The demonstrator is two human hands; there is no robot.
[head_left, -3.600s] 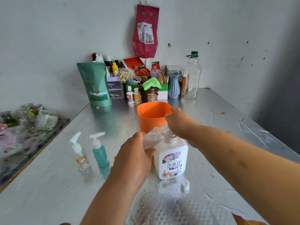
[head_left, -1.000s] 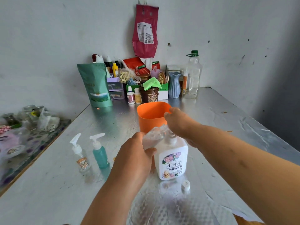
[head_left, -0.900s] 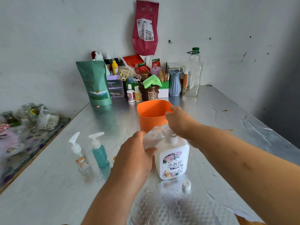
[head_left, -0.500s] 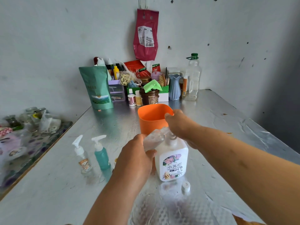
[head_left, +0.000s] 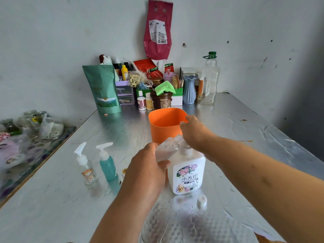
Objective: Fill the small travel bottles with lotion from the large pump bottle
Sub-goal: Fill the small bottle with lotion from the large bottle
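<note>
Head view, white floral-label pump bottle (head_left: 187,172), upright

Small pump bottles (head_left: 107,167) stand left of the large pump bottle (head_left: 187,174), a cup (head_left: 163,127) behind it.

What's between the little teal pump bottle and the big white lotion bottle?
In the head view, the left hand, gripping a small clear bottle; a small yellowish thing peeks out beside it.

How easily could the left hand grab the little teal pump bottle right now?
Probably yes, reach-wise: the teal bottle stands just left of the left hand, with only bare table between them. But that hand grips a clear small bottle, so it would have to let go first.
</note>
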